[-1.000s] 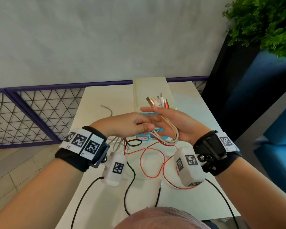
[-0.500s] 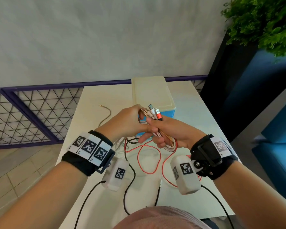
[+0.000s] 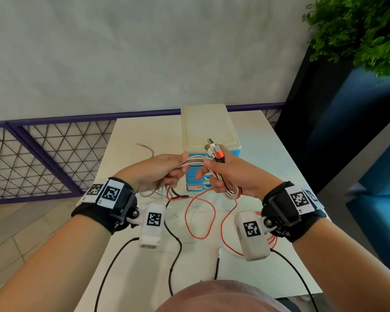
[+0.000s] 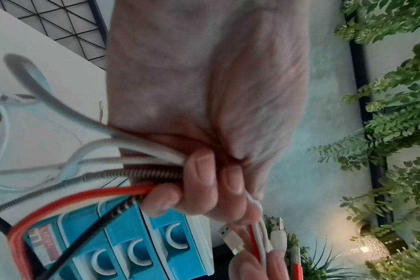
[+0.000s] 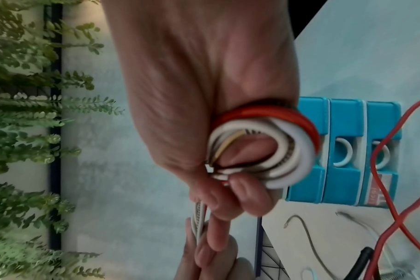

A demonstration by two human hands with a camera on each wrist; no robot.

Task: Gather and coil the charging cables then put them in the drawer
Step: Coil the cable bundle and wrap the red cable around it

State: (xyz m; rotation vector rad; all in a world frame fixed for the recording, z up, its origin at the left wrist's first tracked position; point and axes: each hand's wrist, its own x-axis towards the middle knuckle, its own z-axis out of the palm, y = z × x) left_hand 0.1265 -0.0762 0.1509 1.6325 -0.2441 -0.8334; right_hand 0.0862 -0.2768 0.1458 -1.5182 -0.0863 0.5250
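Several charging cables (image 3: pixel 195 163) in white, red, black and spring-wrapped silver run as one bundle between both hands above the table. My right hand (image 3: pixel 225 174) grips the bundle's looped part (image 5: pixel 276 149), with the plug ends (image 3: pixel 214 149) sticking up past the fingers. My left hand (image 3: pixel 164 170) grips the same cables (image 4: pixel 153 166) a little to the left. Their loose tails, a red one (image 3: pixel 200 212) among them, hang down onto the white table (image 3: pixel 133 140). Right behind the hands stands the blue drawer unit (image 3: pixel 196 183) with a cream top; its drawers (image 4: pixel 132 252) look closed.
A thin grey cable (image 3: pixel 149 149) lies on the table's far left. Black wrist-camera leads (image 3: pixel 173 255) trail toward me. A purple mesh railing (image 3: pixel 43 158) borders the left side, and a dark planter with green foliage (image 3: pixel 358 30) stands at the right.
The right hand closed from flat open palm into a grip round the looped cables and turned the plugs upward. The left hand slid left along the bundle, drawing a span between the hands.
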